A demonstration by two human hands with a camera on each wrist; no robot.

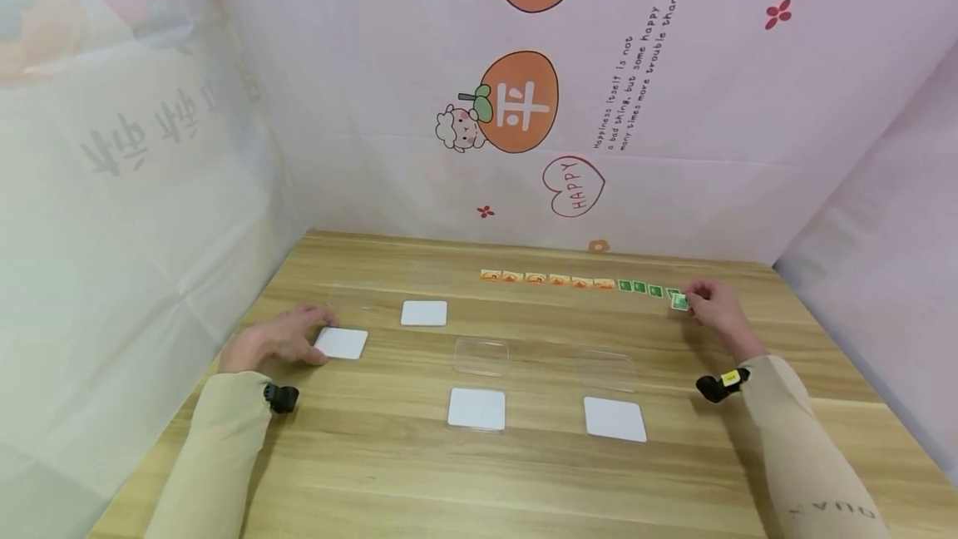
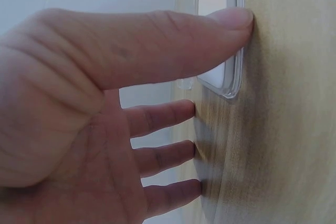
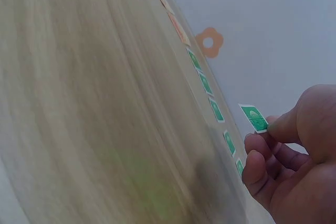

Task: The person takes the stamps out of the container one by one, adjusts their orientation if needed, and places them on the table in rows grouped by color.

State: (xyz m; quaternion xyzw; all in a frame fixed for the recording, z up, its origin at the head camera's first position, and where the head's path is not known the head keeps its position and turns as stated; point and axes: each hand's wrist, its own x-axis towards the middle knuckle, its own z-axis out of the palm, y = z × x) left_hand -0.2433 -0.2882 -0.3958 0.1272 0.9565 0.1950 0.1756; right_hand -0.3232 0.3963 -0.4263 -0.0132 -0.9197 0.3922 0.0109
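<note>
My right hand [image 1: 714, 310] pinches a small green stamp [image 3: 255, 118] with a white border between thumb and fingers, just in front of the right end of a row. That row has several orange stamps [image 1: 557, 280] followed by several green stamps [image 1: 639, 287]. On the left, my left hand [image 1: 292, 335] holds a white card in a clear case [image 1: 342, 343] by its edges. The thumb [image 2: 173, 45] lies against the case's near edge in the left wrist view, and other fingertips rest on the table. The index finger is hidden there.
Other white cards lie on the wooden table [image 1: 359, 456]: one further back [image 1: 424, 314], one front middle [image 1: 476, 407] and one front right [image 1: 614, 419]. Clear covers [image 1: 481, 356] lie among them. A printed cloth [image 1: 359, 90] hangs behind the table.
</note>
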